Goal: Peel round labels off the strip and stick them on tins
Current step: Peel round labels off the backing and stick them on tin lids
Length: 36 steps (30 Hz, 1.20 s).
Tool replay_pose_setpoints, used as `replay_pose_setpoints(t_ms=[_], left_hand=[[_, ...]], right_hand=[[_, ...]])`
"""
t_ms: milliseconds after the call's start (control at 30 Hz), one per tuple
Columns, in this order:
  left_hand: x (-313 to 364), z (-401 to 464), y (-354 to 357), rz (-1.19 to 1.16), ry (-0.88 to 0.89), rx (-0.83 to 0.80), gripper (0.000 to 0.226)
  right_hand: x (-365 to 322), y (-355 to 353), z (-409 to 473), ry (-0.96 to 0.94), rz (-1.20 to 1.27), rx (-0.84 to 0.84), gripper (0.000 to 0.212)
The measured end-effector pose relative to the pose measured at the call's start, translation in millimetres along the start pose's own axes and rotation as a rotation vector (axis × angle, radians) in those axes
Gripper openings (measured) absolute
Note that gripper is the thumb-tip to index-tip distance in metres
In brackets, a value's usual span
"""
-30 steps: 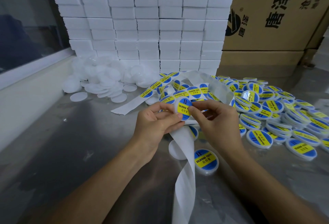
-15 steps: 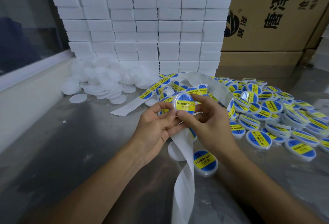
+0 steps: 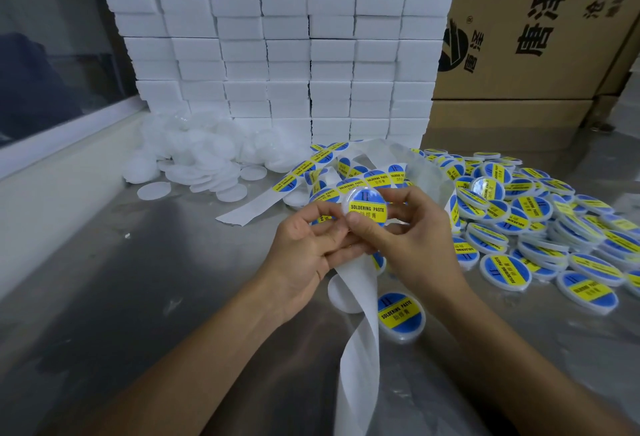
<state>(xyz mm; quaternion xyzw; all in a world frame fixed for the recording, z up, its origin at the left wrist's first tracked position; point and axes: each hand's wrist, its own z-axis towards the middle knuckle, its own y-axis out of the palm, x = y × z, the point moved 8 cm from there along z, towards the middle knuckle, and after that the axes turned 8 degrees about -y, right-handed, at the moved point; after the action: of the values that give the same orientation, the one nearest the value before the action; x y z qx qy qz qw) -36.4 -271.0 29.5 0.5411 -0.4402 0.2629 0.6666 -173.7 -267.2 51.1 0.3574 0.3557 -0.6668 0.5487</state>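
hands: my left hand (image 3: 304,248) and right hand (image 3: 405,238) both pinch 1 tin (image 3: 367,205) above the table (image 3: 138,297) | label: on its lid, looks stuck flat i think | strip (image 3: 360,349): trails down under them | labelled pile (image 3: 540,221): right

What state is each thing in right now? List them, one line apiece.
held tin: labelled, pinched between both hands.
left hand: pinching the held tin, with the strip passing under it.
right hand: thumb pressing the label's lower edge.
label strip: partly peeled, bare backing trailing down.
labelled tins: heaped at right.
unlabelled white lids: piled at left.
single labelled tin: lying flat.
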Motion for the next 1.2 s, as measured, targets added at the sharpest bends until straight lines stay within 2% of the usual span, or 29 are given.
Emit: replay_pose_setpoints(t_ms=[33, 133, 200, 300, 433, 500, 600, 700, 867, 933, 1067, 1200], left_hand=[[-0.5, -0.2, -0.4, 0.027, 0.001, 0.0, 0.007], [-2.2, -0.7, 1.2, 0.084, -0.015, -0.005, 0.01], [-2.7, -0.9, 4.0, 0.101, -0.022, -0.018, 0.006], [-2.2, -1.0, 3.2, 0.108, -0.02, -0.014, 0.01], [0.8, -2.4, 3.4, 0.211, 0.029, 0.002, 0.016], [4.2, -3.3, 3.5, 0.287, 0.062, 0.017, 0.019], [7.5, -4.0, 3.7, 0.364, 0.092, 0.028, 0.017], [3.3, -3.4, 4.5, 0.362, 0.078, 0.04, 0.011], [8.2, -1.1, -9.7, 0.208, 0.078, 0.139, 0.011], [12.1, -0.8, -14.1, 0.18, 0.096, 0.175, 0.007], [17.1, -0.9, -22.0, 0.176, 0.116, 0.233, 0.01], [21.2, -2.4, -23.1, 0.248, 0.14, 0.244, 0.015]], right_hand=[[0.0, -2.0, 0.7, 0.01, 0.024, 0.018, 0.055], [-3.4, -8.8, 4.9, -0.013, 0.13, 0.062, 0.025], [-4.3, -10.6, 5.7, -0.033, 0.137, 0.06, 0.015], [-3.8, -9.1, 4.7, -0.029, 0.091, 0.051, 0.015], [-3.3, -10.1, 0.6, -0.023, -0.115, 0.073, 0.044], [-7.1, -8.1, -1.8, -0.048, -0.139, 0.057, 0.049], [-10.3, -11.1, -1.0, -0.068, -0.061, 0.087, 0.035], [-9.6, -17.3, 2.9, -0.099, -0.076, 0.127, 0.037], [-3.4, -3.6, 3.6, -0.059, 0.002, 0.005, 0.014], [-2.6, 3.3, 2.2, -0.063, 0.07, -0.06, 0.017], [-5.9, 12.0, 0.6, -0.06, 0.126, -0.172, 0.037], [-4.2, 8.5, 3.0, 0.011, 0.203, -0.142, 0.024]])
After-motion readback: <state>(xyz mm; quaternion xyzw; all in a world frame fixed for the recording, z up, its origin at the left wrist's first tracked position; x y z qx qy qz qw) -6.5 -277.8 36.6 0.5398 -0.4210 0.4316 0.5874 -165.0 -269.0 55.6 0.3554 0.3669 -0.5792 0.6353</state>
